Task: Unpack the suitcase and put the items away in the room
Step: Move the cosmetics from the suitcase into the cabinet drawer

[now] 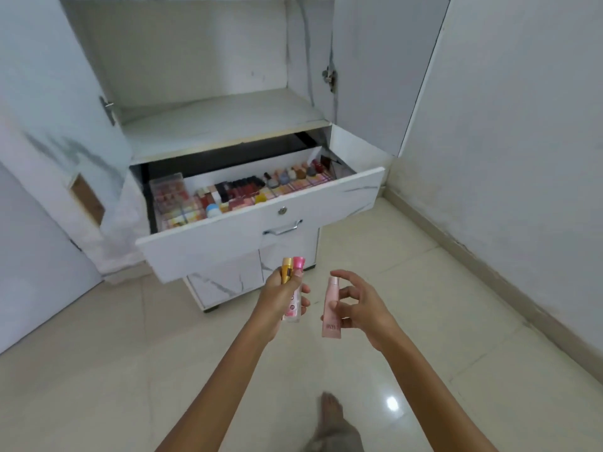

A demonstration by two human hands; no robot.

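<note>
Cosmetic tubes (pixel 293 305): three, held over the floor (pixel 98 370), just in front of the open drawer.
Cabinet (pixel 212 122): white, marbled, both doors swung wide.
Drawer (pixel 228 243): pulled out, with rows of lipsticks (pixel 243 184) and small pots inside.
Left hand (pixel 280 296): fingers curled round a pink-capped bottle (pixel 298 265) and a yellow stick (pixel 286 270).
Right hand (pixel 355 305): pinching a pale pink tube (pixel 331 324), index finger raised off it.
</note>
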